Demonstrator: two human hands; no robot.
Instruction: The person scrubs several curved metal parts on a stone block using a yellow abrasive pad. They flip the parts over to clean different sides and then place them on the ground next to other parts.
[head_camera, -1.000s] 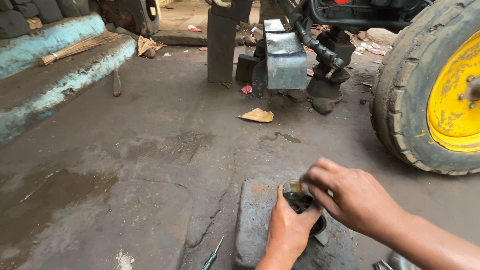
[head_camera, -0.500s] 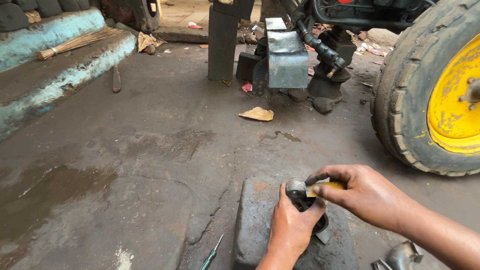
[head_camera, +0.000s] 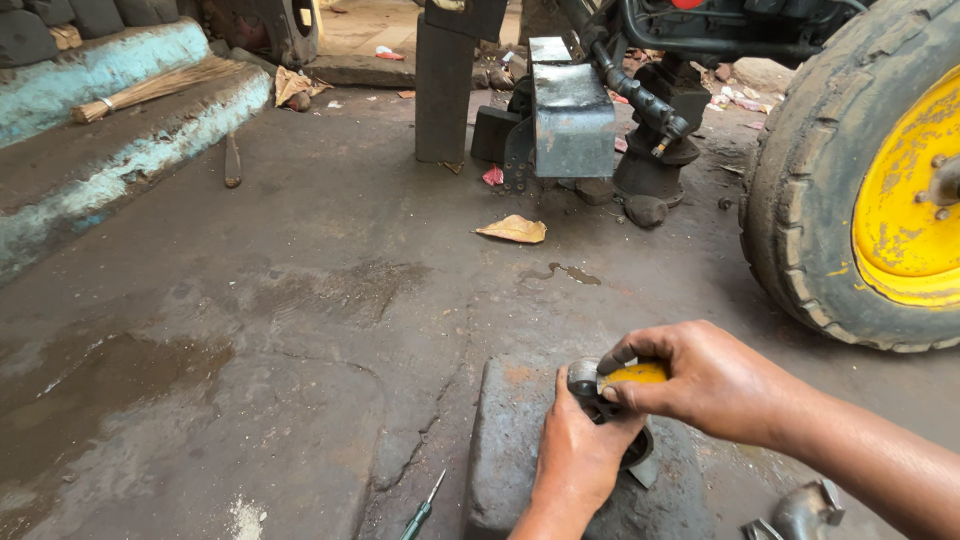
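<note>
My left hand (head_camera: 575, 455) grips a dark round metal part (head_camera: 585, 381) and steadies it on a grey stone block (head_camera: 510, 440) near the bottom of the head view. My right hand (head_camera: 700, 380) comes in from the right and pinches a small yellow piece (head_camera: 637, 374) against the top of that metal part. Most of the part is hidden under both hands; a dark lower bit (head_camera: 640, 450) shows beneath my left thumb.
A green-handled screwdriver (head_camera: 422, 510) lies on the cracked, oil-stained concrete left of the block. A curved metal fitting (head_camera: 800, 515) lies at the bottom right. A tractor's big tyre with yellow rim (head_camera: 870, 170) stands at right, its rear hitch parts (head_camera: 570, 120) ahead. A raised blue-edged ledge (head_camera: 110, 150) runs along the left.
My right hand has turned and shifted on the metal part, and the yellow piece now shows between its fingers. The left hand has kept its grip. The view moved slightly.
</note>
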